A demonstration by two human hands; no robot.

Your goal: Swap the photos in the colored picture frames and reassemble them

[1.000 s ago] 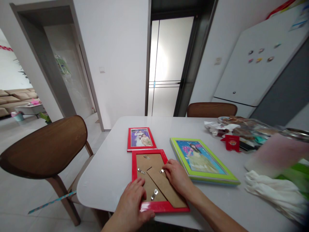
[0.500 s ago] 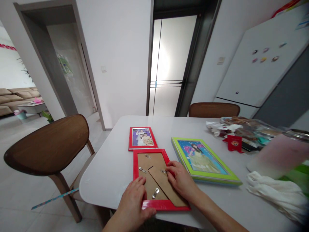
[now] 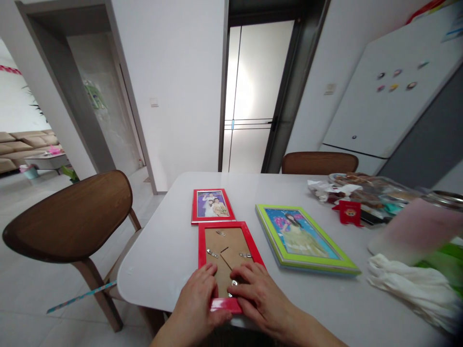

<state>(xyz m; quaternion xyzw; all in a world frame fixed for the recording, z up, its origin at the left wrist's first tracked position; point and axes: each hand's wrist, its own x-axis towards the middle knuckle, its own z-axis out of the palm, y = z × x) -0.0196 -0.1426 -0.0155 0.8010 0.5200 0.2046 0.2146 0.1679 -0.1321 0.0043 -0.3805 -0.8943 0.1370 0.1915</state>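
A red picture frame (image 3: 202,241) lies face down at the near edge of the table, its brown backing board (image 3: 231,236) facing up. Metal turn clips sit around the board, and a slit runs across it. My left hand (image 3: 198,296) grips the lower left corner, fingers on top and thumb along the bottom rail. At the bottom clip (image 3: 233,285), the bent fingers of my right hand (image 3: 262,299) press close together, partly hiding it. The right side clip (image 3: 245,255) points outward over the rim.
Beyond it lies a smaller red frame (image 3: 213,207) with a photo. A lime-green frame (image 3: 307,241) rests to the right. Farther right are a white cloth (image 3: 401,279), a pinkish jar (image 3: 415,231), a red card (image 3: 349,213) and plastic-wrapped items. A wooden chair (image 3: 68,217) stands left.
My right hand has moved from the right side clip down and left to the bottom clip. The side clip now lies across the rim. My left hand keeps its hold on the corner.
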